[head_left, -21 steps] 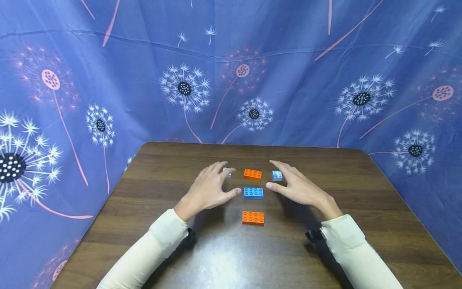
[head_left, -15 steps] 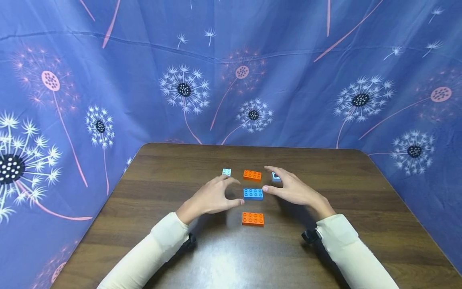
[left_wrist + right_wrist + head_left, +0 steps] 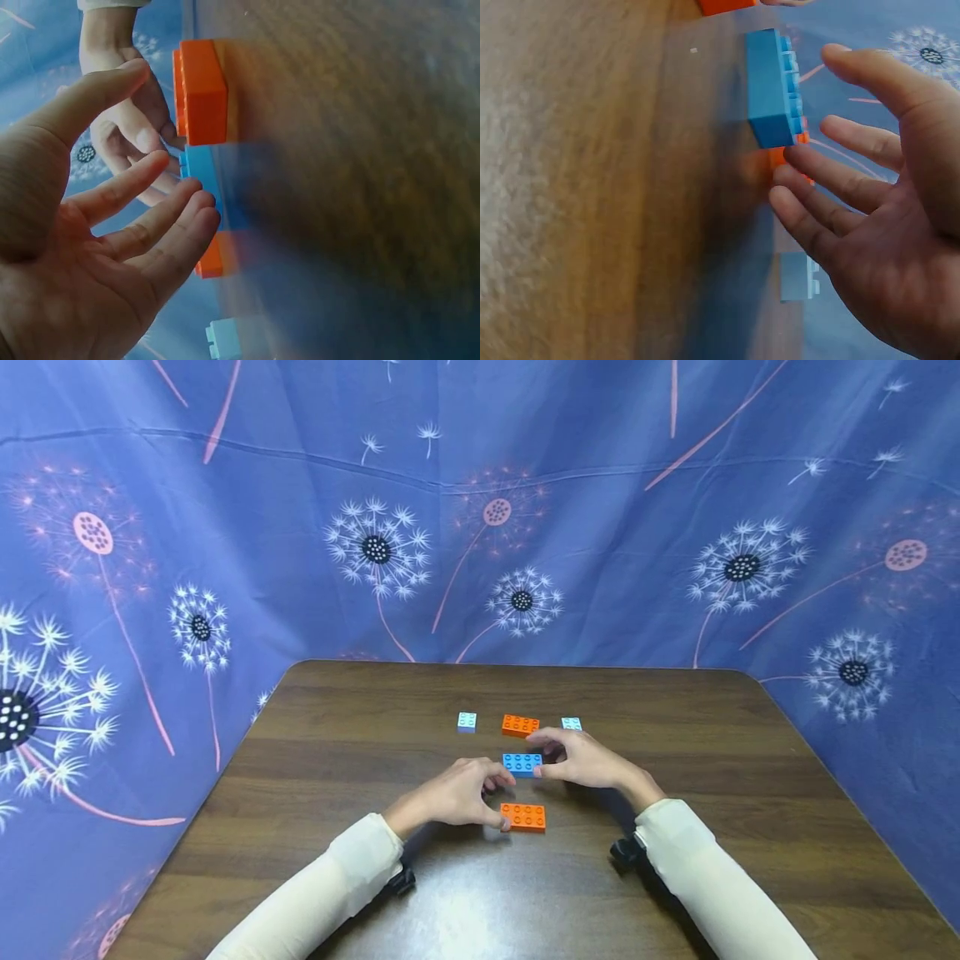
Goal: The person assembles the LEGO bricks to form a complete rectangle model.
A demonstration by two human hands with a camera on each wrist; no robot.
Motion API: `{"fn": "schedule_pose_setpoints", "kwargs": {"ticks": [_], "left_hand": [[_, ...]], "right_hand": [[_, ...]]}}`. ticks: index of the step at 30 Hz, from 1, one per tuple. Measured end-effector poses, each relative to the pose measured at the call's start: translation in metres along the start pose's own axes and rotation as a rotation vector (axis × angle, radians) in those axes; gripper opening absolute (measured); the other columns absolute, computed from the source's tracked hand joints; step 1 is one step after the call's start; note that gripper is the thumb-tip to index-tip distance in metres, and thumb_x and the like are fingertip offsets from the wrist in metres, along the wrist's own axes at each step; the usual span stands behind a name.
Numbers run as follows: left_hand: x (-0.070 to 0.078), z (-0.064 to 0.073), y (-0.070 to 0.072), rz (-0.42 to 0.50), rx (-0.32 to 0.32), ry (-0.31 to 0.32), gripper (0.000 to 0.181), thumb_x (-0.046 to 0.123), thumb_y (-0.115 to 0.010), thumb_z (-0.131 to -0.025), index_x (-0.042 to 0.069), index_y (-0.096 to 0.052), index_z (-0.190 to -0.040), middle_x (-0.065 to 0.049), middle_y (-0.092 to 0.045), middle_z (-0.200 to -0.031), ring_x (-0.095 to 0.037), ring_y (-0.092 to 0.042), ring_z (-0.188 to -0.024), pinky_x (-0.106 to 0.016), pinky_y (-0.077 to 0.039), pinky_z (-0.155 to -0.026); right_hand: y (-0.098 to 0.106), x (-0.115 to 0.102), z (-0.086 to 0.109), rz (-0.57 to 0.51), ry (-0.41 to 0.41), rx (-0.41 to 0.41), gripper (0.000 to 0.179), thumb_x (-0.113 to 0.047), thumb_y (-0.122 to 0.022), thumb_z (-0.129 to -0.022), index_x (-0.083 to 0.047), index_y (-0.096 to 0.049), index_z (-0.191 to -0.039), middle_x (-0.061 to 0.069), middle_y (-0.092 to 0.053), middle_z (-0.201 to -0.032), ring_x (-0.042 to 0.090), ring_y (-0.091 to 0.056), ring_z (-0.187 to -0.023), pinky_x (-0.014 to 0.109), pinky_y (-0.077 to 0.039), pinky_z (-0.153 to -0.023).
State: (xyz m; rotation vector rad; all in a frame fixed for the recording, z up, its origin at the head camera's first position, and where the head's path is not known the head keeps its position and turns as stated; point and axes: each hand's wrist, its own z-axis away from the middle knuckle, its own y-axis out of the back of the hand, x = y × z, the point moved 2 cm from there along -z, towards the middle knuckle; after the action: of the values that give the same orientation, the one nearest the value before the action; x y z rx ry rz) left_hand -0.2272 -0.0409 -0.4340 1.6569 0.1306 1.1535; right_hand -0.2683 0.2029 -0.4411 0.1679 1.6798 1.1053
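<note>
My left hand [image 3: 457, 793] hovers at the left end of the nearer orange toy brick [image 3: 527, 817], thumb tip right by its edge. In the left wrist view that orange brick [image 3: 204, 94] lies beyond the spread thumb and fingers. Over the right end of the blue brick [image 3: 517, 764] comes my right hand [image 3: 583, 762], its thumb at the brick's near corner. The right wrist view has the blue brick [image 3: 771, 94] just past my parted fingertips. Neither hand grips anything.
Behind the blue brick lies another orange brick [image 3: 516, 724]. Small light blue bricks flank it, one at left [image 3: 467, 722] and one at right [image 3: 572, 723]. All sit on a brown wooden table [image 3: 337, 727] against a blue dandelion-print cloth [image 3: 600, 527].
My left hand has come nearer and to the right, from beside the left light blue brick to the front orange one. My right hand has moved left and nearer, to the blue brick.
</note>
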Motion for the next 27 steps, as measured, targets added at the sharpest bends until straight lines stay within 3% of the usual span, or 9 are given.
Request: {"fn": "schedule_pose_setpoints", "kwargs": {"ticks": [6,14,27], "left_hand": [[-0.002,-0.004,-0.009,0.009,-0.026,-0.032,0.055,0.03,-0.091,-0.075,0.012,-0.071,-0.123,-0.001,-0.073,-0.117,-0.014,-0.067,-0.103,-0.022,-0.053,-0.091],[-0.003,-0.01,-0.019,-0.015,-0.04,-0.064,0.048,0.028,-0.092,-0.075,0.015,-0.074,-0.118,0.004,-0.076,-0.109,-0.005,-0.065,-0.095,-0.021,-0.05,-0.089],[-0.002,-0.012,-0.018,-0.035,-0.039,-0.068,0.035,0.023,-0.09,-0.078,0.018,-0.077,-0.11,0.008,-0.077,-0.098,0.002,-0.062,-0.084,-0.016,-0.051,-0.079]], "right_hand": [[-0.006,0.002,-0.005,0.01,0.005,-0.011,0.051,-0.023,-0.078,-0.091,-0.005,-0.062,-0.136,0.009,-0.069,-0.128,0.022,-0.065,-0.109,0.043,-0.056,-0.093],[-0.011,0.006,-0.008,0.075,-0.015,-0.014,0.045,-0.018,-0.077,-0.091,-0.012,-0.065,-0.135,0.003,-0.069,-0.123,0.015,-0.061,-0.101,0.03,-0.054,-0.086],[-0.012,0.005,-0.008,0.072,-0.006,0.008,0.036,-0.016,-0.077,-0.093,-0.013,-0.07,-0.128,0.001,-0.069,-0.113,0.016,-0.059,-0.097,0.027,-0.05,-0.082]]}}
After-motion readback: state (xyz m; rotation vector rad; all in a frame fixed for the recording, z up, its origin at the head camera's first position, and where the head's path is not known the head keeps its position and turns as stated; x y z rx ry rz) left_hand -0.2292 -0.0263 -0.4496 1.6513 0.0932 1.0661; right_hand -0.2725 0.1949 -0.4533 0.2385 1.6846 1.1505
